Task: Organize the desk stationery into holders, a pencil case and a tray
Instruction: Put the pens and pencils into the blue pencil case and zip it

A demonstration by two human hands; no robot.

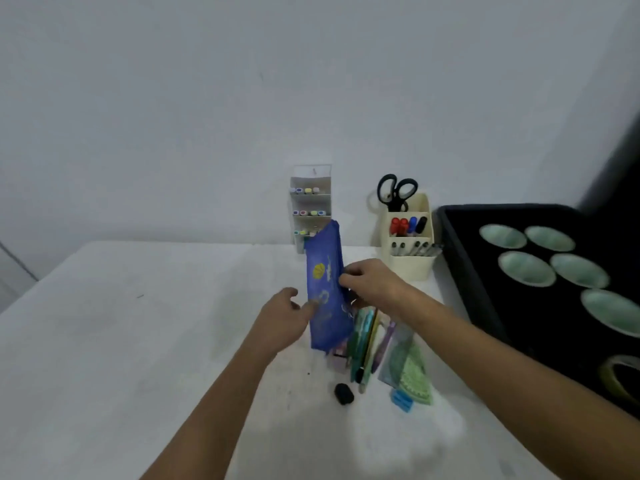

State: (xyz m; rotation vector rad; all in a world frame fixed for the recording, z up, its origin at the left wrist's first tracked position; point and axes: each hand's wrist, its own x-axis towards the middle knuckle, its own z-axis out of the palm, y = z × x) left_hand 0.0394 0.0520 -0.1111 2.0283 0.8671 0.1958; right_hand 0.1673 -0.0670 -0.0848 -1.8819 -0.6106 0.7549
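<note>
A blue pencil case [325,292] with a yellow shell print stands tilted above the white table. My left hand [284,317] holds its left edge with thumb and fingers. My right hand [370,282] pinches its right edge near the opening. Under and beside the case lie several pens and pencils [367,344], a green protractor set [408,372], a black eraser [344,393] and a blue sharpener [401,400]. What sits inside the case is hidden.
A clear tiered marker holder [311,202] stands at the wall. A cream desk holder [410,244] holds scissors [396,192], markers and pens. A black tray [460,271] on the right carries several green bowls and a tape roll [620,375].
</note>
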